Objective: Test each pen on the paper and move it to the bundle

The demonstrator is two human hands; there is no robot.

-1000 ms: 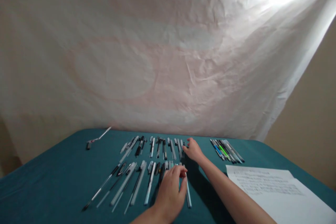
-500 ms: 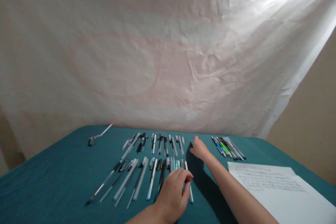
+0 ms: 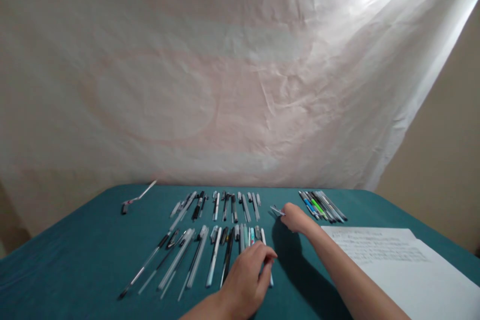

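Note:
My right hand is pinched on a slim grey pen, whose clear tip end points left out of my fingers; the rest is hidden in the hand. My left hand rests low over the right end of the front row of pens, fingers curled toward the thumb, and whatever is under them is hidden. Beside it lie a black pen and a white pen. A light blue-and-white pen sticks out behind the left hand.
A back row of pens and caps crosses the teal cloth. At right are bundled pens, one bright green, and written paper sheets. A bent white-and-black object lies far left. A pale hanging sheet closes the back.
My right hand has drawn back and to the right, and more of the pen shows from its fingers. The left hand has stayed put. The view has shifted slightly.

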